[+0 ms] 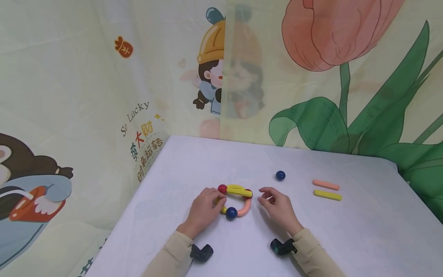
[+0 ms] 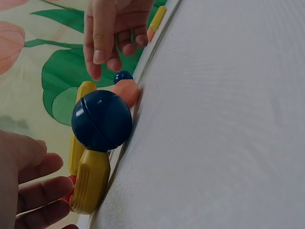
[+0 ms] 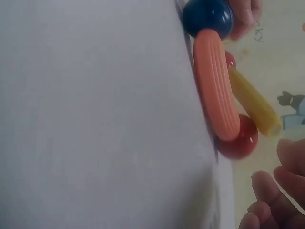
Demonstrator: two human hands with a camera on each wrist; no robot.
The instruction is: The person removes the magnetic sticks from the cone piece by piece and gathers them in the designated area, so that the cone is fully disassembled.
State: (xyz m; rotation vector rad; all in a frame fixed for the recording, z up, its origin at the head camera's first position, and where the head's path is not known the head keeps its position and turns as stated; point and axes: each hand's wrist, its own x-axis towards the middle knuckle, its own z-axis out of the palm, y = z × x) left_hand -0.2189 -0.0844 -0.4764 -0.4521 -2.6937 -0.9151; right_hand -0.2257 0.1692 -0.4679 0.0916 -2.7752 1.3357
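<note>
A ring of toy rods and balls lies on the table in the head view. At its front is a blue ball (image 1: 231, 213), between a curved yellow rod (image 2: 90, 181) and a curved pink rod (image 3: 217, 86). Red balls (image 1: 222, 189) sit at the left and right. A straight yellow rod (image 1: 238, 191) slants up from the left red ball; its free end stands above the right red ball (image 3: 238, 137). My left hand (image 1: 207, 207) is at the ring's left side, fingertips against it. My right hand (image 1: 278, 207) is just right of the ring, fingers loosely bent, holding nothing.
Behind the right hand lies a loose blue ball (image 1: 280, 175). Farther right, a straight pink rod (image 1: 326, 184) and another yellow rod (image 1: 327, 195) lie side by side on the white table (image 1: 367, 231). A printed cloth (image 1: 242, 127) hangs behind the table.
</note>
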